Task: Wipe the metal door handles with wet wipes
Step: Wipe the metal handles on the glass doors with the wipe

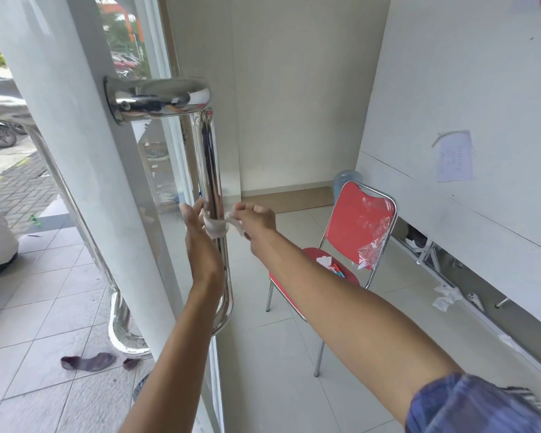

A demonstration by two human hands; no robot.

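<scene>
Tiled floor [263, 354], white walls, glass door [85, 182] standing ajar at left with street beyond.

Nearest: two bare forearms reaching forward. Left hand [200, 242] lies against the near side of the handle [210, 170], fingers up beside the tube; whether its grip pinches the wipe's far end is hidden. Right hand [256, 223] pinches the free end of the wipe [217, 226], fingers curled.

Wipe is looped around the vertical tube, low on its straight run, pulled taut.

Handling, judged: wipe is thin, limp, damp, likely to tear or slip if yanked; best held by both ends and sawed round the tube. Handle is rigid polished steel, fixed, slick when wet.

Farther: red chair [353, 220], seat carrying a wipes pack [325, 261] with a white sheet poking out, and some small red-and-blue items, unclear. Behind it, a water jug [345, 179].
</scene>
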